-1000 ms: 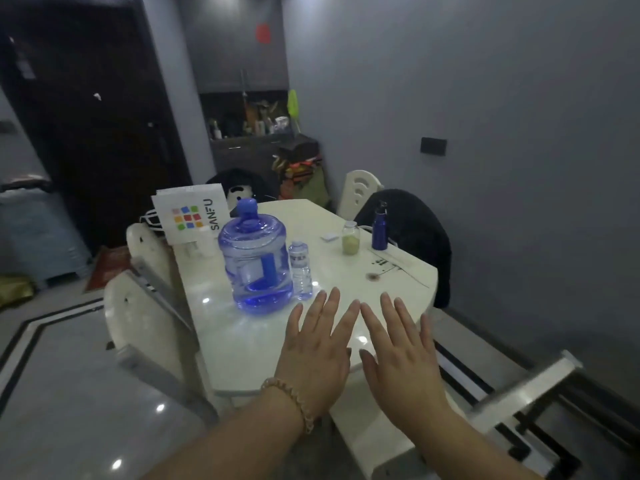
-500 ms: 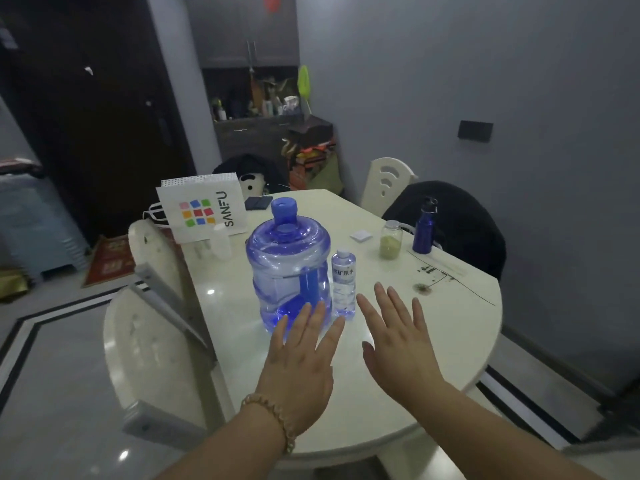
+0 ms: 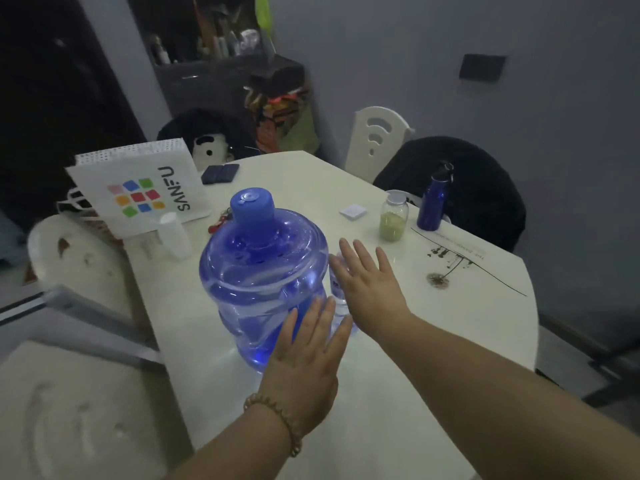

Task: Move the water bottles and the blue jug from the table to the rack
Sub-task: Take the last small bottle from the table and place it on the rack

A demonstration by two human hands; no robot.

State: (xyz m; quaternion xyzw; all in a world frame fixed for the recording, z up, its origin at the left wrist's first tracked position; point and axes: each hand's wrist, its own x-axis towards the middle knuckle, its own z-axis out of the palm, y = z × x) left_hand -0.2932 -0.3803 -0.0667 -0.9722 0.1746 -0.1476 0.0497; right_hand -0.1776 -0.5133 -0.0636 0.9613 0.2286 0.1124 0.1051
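A white paper bag stands at the far left edge of the table. In front of it the blue jug stands upright on the table, cap on. The left hand is flat against the jug's lower right side, fingers straight and gripping nothing; whether it touches, I cannot tell. A small clear water bottle stands just beside the jug, mostly hidden by the right hand, whose fingers are straight and spread. Farther right stand a glass jar and a dark blue metal bottle.
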